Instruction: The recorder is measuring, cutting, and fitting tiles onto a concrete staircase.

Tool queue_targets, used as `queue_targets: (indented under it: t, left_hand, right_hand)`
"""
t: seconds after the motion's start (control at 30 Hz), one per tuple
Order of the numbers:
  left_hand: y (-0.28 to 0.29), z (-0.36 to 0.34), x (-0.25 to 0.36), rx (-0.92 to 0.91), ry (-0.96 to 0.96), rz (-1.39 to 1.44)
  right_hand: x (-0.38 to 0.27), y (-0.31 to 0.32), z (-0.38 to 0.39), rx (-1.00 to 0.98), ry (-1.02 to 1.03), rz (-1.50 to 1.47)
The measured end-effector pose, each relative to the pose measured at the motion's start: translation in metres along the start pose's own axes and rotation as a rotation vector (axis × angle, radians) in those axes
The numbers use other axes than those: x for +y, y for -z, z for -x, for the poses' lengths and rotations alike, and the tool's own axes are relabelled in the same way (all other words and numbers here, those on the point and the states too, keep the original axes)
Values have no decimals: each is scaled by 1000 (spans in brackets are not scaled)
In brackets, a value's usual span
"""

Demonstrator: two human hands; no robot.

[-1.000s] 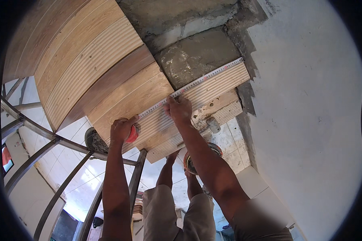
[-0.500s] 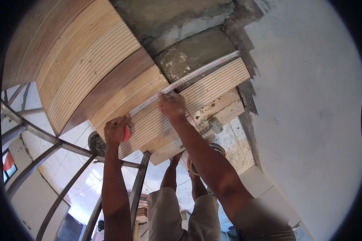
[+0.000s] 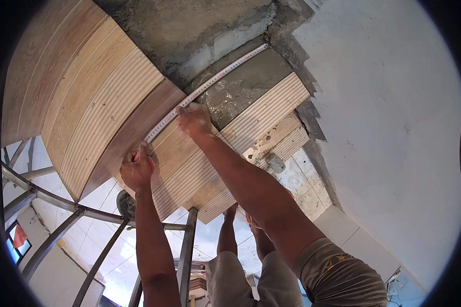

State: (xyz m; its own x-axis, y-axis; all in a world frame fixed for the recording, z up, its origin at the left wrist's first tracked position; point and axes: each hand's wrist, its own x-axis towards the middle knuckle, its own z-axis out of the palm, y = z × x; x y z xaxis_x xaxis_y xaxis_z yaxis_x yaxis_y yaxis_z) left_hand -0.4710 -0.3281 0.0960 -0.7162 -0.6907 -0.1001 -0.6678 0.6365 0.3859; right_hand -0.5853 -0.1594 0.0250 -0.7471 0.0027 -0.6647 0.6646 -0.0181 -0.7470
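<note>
My left hand is closed around a red tape measure case, held against the wood-look stair tiles. The white tape blade runs from it up and right across the step to the grey wall corner. My right hand presses the blade down at the back edge of the tiled tread, where it meets the bare mortar bed. Ribbed nosing tiles edge the step.
More tiled steps curve away at upper left. A plastered white wall fills the right side. A metal railing frame stands at lower left. My legs and a tiled floor show below.
Both hands moved the tape up and away, from the ribbed front edge of the step to its back edge by the riser. The tape now crosses the mortar.
</note>
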Motion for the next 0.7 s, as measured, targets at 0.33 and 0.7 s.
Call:
queue_targets:
  t: [0.33,0.7]
  left_hand:
    - [-6,-4,-7,-21,9,8]
    - [-19,0,16,86,-35,-133]
  right_hand:
    - [-3,4,2,-23,36,-28]
    - [-13,14,0,42,-11,-14]
